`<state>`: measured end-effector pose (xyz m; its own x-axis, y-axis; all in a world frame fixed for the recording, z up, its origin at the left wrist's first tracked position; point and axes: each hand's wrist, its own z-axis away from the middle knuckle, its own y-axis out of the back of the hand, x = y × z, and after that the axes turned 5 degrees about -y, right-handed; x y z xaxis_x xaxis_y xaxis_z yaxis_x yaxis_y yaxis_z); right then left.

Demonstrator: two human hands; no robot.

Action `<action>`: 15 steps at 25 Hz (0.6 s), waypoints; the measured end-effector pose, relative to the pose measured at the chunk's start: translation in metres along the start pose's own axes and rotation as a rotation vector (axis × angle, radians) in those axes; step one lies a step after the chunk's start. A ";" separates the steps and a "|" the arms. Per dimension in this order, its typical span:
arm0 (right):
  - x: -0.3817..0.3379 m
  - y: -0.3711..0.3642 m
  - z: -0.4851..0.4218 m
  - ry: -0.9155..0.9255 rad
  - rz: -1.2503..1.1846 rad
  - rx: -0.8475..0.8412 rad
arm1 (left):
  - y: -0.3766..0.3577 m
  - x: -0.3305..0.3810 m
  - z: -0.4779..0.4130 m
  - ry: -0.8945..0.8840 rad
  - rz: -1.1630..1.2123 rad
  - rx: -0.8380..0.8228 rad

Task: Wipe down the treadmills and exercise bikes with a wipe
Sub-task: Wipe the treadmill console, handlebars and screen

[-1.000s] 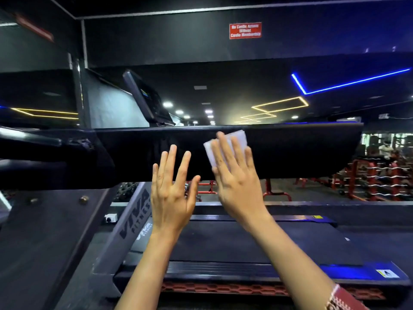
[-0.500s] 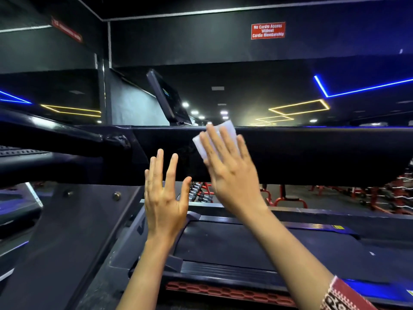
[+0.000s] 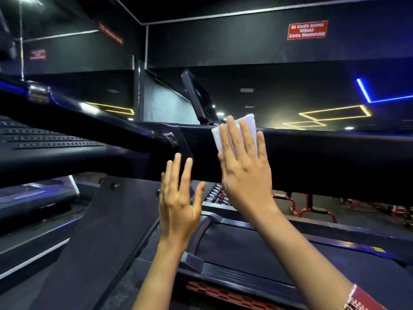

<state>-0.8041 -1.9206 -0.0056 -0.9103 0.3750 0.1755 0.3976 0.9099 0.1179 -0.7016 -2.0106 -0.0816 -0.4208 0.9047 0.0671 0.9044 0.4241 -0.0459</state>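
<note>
A white wipe (image 3: pixel 248 128) lies flat against the black side panel (image 3: pixel 324 159) of a treadmill's handrail. My right hand (image 3: pixel 244 168) presses the wipe onto the panel with straight, spread fingers; most of the wipe is hidden under them. My left hand (image 3: pixel 177 198) is held up beside it, lower and to the left, fingers straight and holding nothing. Its fingertips reach the panel's lower left end; contact is unclear. The treadmill's belt (image 3: pixel 257 249) runs below both arms.
A second treadmill's console tray and rail (image 3: pixel 55 139) jut in from the left. A black upright (image 3: pixel 93 242) slants down at lower left. A tilted screen (image 3: pixel 196 99) rises behind the panel. Red weight racks (image 3: pixel 312 209) stand beyond the belt.
My right hand has slid the wipe leftward along the panel towards the upright joint. The view has turned left, bringing the neighbouring treadmill's rail further into sight. My left hand stays raised alongside.
</note>
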 end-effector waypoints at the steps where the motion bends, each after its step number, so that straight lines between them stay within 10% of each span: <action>1: 0.000 -0.001 0.012 0.093 0.020 -0.023 | 0.001 -0.003 0.001 -0.009 -0.014 -0.007; 4: 0.020 0.008 0.036 0.245 0.103 -0.072 | 0.002 -0.011 0.005 -0.022 -0.005 -0.020; 8: -0.003 -0.001 -0.002 -0.062 0.081 0.039 | 0.004 -0.012 0.002 -0.011 0.009 -0.032; 15: -0.007 -0.007 0.013 0.327 0.060 -0.067 | 0.010 -0.017 -0.001 0.055 0.027 -0.044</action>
<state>-0.8015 -1.9273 -0.0201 -0.8039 0.3408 0.4874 0.4659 0.8703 0.1599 -0.6856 -2.0214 -0.0817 -0.3924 0.9118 0.1212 0.9183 0.3958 -0.0043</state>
